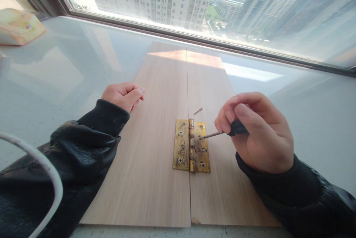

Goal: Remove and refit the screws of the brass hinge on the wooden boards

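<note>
A brass-coloured hinge (182,156) lies across the seam between two pale wooden boards (150,178). Screws with cross-slotted heads sit in its left leaf, and in the lower holes of its right leaf. My right hand (258,130) grips the dark handle of a screwdriver (214,134), whose shaft slants down to the second hole from the top of the right leaf; exact contact at the tip is too small to tell. Just above the hinge a loose screw (198,111) lies on the right board. My left hand (122,95) is curled closed over the left board's edge, with nothing visible in it.
The boards rest on a glossy white speckled surface (91,60) below a window frame (167,32). An orange-and-white package (20,26) stands at the far left. A white cable (52,178) curves across the lower left, in front of my left sleeve.
</note>
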Motion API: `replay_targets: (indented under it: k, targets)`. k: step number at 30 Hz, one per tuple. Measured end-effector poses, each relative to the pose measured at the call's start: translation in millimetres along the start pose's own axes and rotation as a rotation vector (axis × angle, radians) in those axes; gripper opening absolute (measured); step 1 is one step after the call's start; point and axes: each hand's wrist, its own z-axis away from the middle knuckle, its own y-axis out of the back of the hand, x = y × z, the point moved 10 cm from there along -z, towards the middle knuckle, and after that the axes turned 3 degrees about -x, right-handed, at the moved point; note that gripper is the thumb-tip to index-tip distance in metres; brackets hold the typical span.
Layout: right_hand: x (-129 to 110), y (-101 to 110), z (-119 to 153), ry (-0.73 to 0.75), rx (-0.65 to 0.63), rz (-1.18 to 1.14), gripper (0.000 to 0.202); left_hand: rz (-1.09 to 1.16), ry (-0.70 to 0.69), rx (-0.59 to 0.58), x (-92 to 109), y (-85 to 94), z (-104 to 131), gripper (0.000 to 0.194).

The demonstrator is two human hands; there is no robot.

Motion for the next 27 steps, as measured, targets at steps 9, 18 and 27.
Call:
replay_targets:
  k: [9,18,27]
  targets:
    - [-3,0,18,-0.037,0.193,0.0,0.007,0.01,-0.006,0.012,0,0.5,0,0.024]
    - [4,-25,-2,-0.167,-0.37,-0.264,0.009,0.011,-0.014,0.022,-1,0.0,0,0.025]
    - [3,-9,-7,-0.098,-0.078,-0.18,0.023,0.003,-0.007,0.017,-1,0.4,-1,0.025]
